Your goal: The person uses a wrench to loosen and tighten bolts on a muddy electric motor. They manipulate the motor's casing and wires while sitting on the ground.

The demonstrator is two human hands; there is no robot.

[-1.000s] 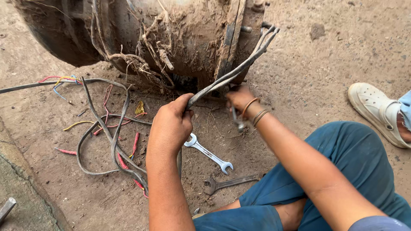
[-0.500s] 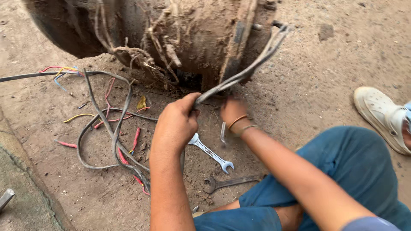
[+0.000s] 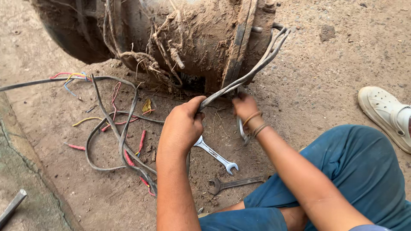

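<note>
A large mud-caked motor housing lies on the dirt ground in front of me. My left hand is closed around a bundle of grey cables that run up to the housing's right end. My right hand, with bangles on the wrist, grips a silver wrench under the housing's metal rim; the wrench's head is hidden. A second silver open-end wrench lies on the ground just below my left hand.
A dark rusty ring wrench lies near my knee. Loose grey cable loops and red and yellow wire bits are spread at left. Another person's white shoe stands at right. A metal bar lies at bottom left.
My right hand has moved down and closer to the housing's lower rim with the wrench. The left hand keeps its hold on the cables; the view has shifted slightly.
</note>
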